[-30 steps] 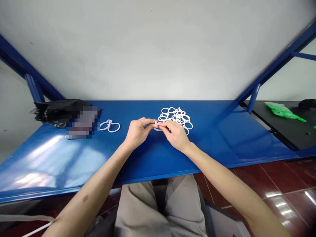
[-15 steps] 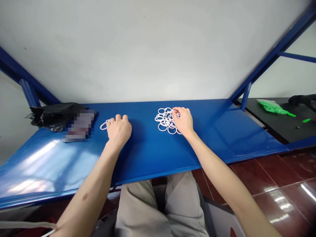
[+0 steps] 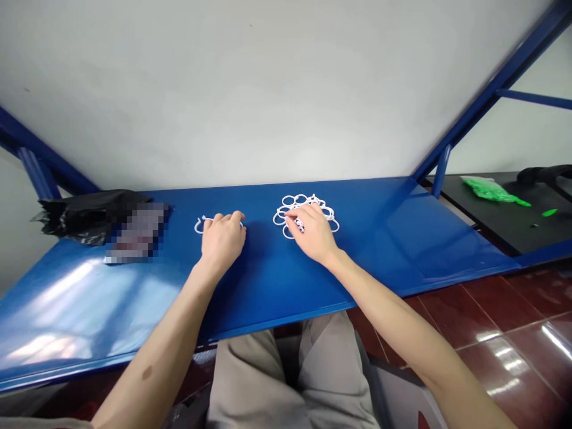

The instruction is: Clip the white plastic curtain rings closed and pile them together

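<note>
White plastic rings, with small knobs at their split ends like shower curtain rings, lie in an overlapping pile (image 3: 289,201) on the blue table. My right hand (image 3: 313,231) is over the front of this pile, thumb and forefinger closing at the rings under it. The palm hides part of the pile. Farther left, my left hand (image 3: 223,238) rests on the tabletop with its fingers curled around a white ring (image 3: 199,226). The split end of that ring sticks out to the left of the hand, and a bit of white shows at the right of its fingers.
A crumpled black plastic bag (image 3: 80,217) and a blurred-out flat packet (image 3: 138,232) lie at the left of the blue table (image 3: 379,238). Blue frame bars (image 3: 473,101) rise on both sides. On a black surface at the right lies a green bag (image 3: 489,189).
My right hand has shifted left and slightly nearer across the ring pile. My left hand has moved a little to the right, and its ring now shows a split end. The view has shifted slightly.
</note>
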The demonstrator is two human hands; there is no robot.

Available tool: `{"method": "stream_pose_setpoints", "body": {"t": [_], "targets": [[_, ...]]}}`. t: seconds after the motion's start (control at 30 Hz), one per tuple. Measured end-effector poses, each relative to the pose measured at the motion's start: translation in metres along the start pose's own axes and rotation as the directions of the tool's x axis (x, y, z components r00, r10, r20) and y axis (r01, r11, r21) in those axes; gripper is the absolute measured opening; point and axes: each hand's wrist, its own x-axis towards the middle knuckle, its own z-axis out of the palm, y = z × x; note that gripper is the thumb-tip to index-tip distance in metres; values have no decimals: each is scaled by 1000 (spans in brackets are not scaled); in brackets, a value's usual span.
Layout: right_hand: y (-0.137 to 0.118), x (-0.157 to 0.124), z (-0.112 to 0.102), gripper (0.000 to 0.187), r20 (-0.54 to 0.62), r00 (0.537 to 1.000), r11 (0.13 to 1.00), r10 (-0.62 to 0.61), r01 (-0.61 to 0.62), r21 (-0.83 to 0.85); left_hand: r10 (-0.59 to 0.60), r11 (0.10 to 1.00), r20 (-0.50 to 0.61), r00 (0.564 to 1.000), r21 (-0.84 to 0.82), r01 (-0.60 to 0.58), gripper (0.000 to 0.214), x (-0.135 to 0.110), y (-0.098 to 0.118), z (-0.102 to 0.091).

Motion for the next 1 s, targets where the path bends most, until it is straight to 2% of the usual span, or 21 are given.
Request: {"method": "stream_pose_setpoints", "body": {"t": [0.1,0.2,0.33,0.43,0.5,0.57,0.63,0.7,0.77,0.83,0.87,1.0], "targets": [[-14,-6,6,18,83,997,995,-9,1,100,36,971,-90,995,-231,-56,21,0,10,-1],[-19,-8,8,22,119,983,955,143,-169,244,71,898,-186,980,-415,-144,17,-4,25,-2],[-16,-4,9,17,152,933,834,328,-361,417,212,854,-218,953,-432,-289,14,-11,37,-2],[-15,-3,9,10,161,925,788,345,-379,485,301,836,-237,923,-399,-376,13,-13,41,-1],[-16,-2,9,10,135,935,784,327,-349,513,306,829,-290,907,-386,-404,12,-13,43,-2],[-17,-3,9,10,95,944,790,317,-318,524,239,833,-362,901,-400,-382,13,-12,44,-2],[-17,-3,9,12,61,949,801,310,-295,521,111,844,-395,912,-447,-297,18,-11,45,-3],[-16,-3,9,15,50,952,810,303,-284,513,-31,829,-325,945,-536,-157,23,-9,44,-4],[-16,-4,9,17,54,957,815,286,-273,512,-109,774,-166,980,-633,-21,24,-8,44,-6],[-16,-5,9,19,60,965,829,255,-250,500,-98,718,-30,995,-694,50,29,-8,44,-8],[-16,-5,9,20,61,970,842,235,-234,486,-75,698,1,997,-714,53,32,-8,44,-9],[-16,-7,9,17,49,988,902,148,-155,403,-22,682,-33,999,-732,-9,33,-9,44,-10]]}}
